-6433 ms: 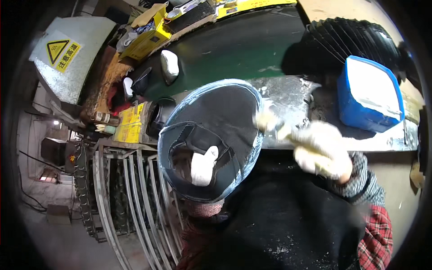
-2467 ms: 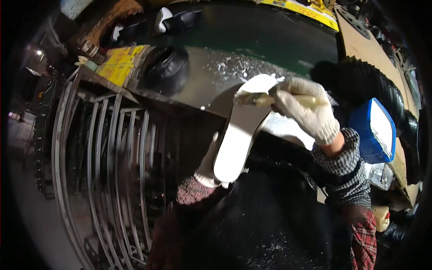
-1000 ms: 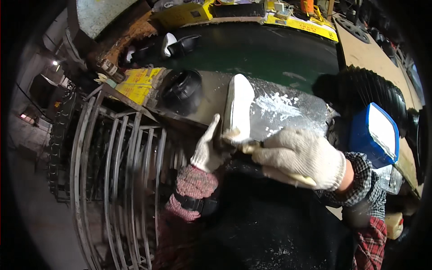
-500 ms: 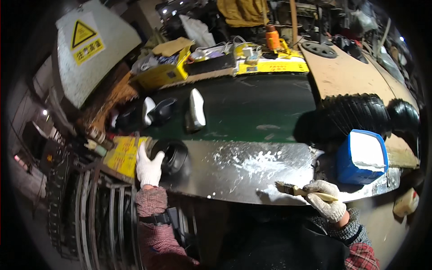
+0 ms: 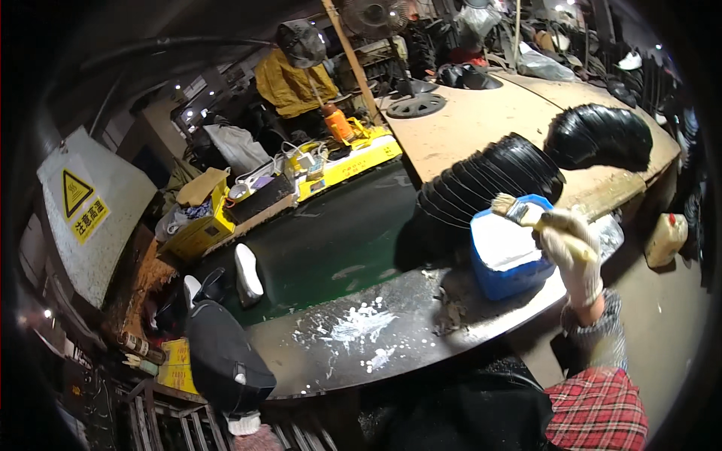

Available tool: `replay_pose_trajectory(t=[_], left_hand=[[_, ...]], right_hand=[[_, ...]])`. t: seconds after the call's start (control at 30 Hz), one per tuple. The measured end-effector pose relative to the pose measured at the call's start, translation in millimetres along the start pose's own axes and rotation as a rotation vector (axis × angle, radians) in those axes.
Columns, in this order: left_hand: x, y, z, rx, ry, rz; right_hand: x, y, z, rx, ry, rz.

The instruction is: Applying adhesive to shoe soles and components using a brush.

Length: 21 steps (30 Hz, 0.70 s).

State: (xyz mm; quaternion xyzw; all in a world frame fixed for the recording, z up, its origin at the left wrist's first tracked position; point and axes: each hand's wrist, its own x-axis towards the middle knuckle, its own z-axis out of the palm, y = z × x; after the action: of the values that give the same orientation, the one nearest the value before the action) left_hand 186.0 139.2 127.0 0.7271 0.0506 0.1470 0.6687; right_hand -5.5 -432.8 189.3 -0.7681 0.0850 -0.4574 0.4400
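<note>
My right hand (image 5: 575, 252), in a white knit glove, grips a flat brush (image 5: 519, 211) by its pale handle. The bristles are above the blue tub (image 5: 489, 279), which holds white stuff. At the lower left, a black shoe upper (image 5: 223, 353) is raised off the metal bench, its dark underside facing me. My left hand (image 5: 244, 423) holds it; only the white glove cuff shows below, and the fingers are hidden behind the upper. On the green belt (image 5: 338, 252) lie a shoe with a white sole (image 5: 247, 272) and another black one (image 5: 214, 286).
White splashes (image 5: 361, 323) mark the metal bench top. Stacks of black curved pieces (image 5: 492, 179) stand behind the tub and on the wooden board (image 5: 459, 124). A yellow box (image 5: 199, 234) sits beyond the belt. A pale jug (image 5: 666, 240) is on the floor at right.
My view has swung to the right. My left hand has lifted the black upper off the bench. The brush, still in my right hand, has gone from the bench top up over the blue tub.
</note>
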Motion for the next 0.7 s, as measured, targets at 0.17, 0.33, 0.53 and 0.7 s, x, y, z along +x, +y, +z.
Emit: replay_pose_trajectory(t=[0.17, 0.33, 0.53, 0.7], left_hand=[[-66.0, 3.7, 76.4, -0.617, -0.310, -0.475], [-108.5, 5.1, 113.4, -0.666, -0.453, -0.673], [-131.1, -43.4, 106.0, -0.579, -0.591, -0.584], [-161.9, -40.4, 124.3, -0.411, -0.451, -0.347]], right_hand=[[24.5, 40.6, -31.5, -0.388, -0.218, -0.054], [-8.0, 28.2, -41.6, -0.314, 0.006, -0.251], [-50.8, 29.3, -54.2, -0.407, -0.046, -0.215], [-49.0, -22.6, 57.6, 0.018, -0.268, -0.368]])
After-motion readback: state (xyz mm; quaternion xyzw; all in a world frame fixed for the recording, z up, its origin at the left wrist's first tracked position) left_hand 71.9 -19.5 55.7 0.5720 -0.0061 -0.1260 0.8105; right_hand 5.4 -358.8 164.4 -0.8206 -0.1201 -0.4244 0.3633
